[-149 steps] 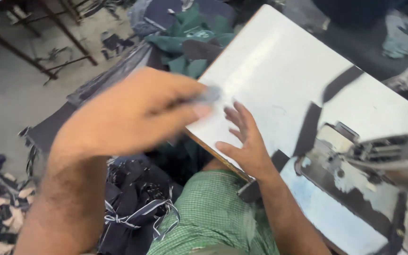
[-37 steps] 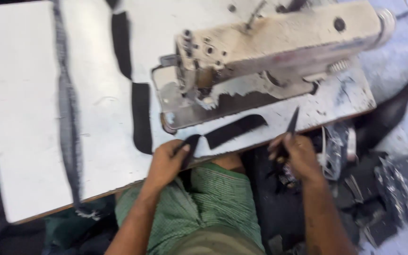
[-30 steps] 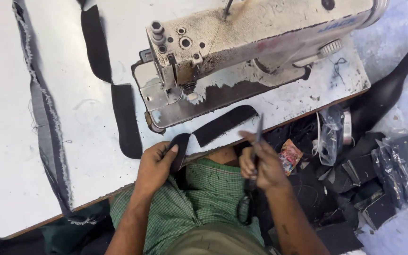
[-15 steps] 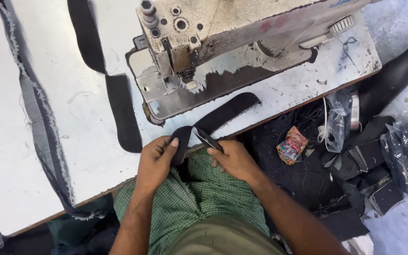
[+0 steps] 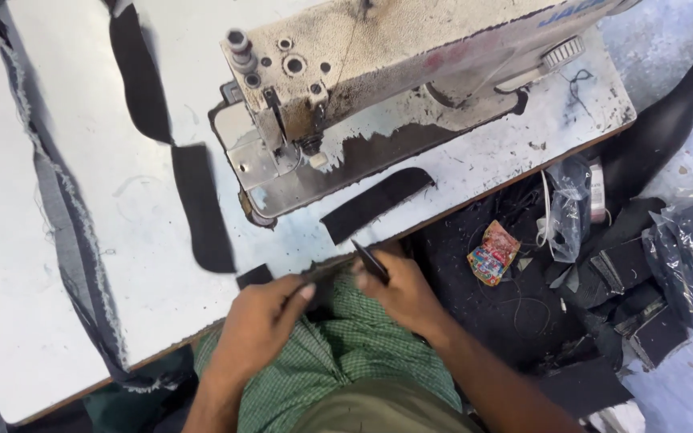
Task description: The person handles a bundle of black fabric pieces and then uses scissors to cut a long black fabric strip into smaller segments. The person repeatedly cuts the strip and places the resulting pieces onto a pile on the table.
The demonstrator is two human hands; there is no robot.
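Snips, small dark metal pair, pinched shut in my right hand at the white table's near edge. My left hand has fingers closed on the end of the black fabric strip, just over my green-checked lap. I'd judge a clean trim needs the strip taut and blades square, clear of my fingertips. Worn beige sewing machine sits just beyond.

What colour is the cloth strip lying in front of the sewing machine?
Black. The cloth strip shows clearly in the head view.
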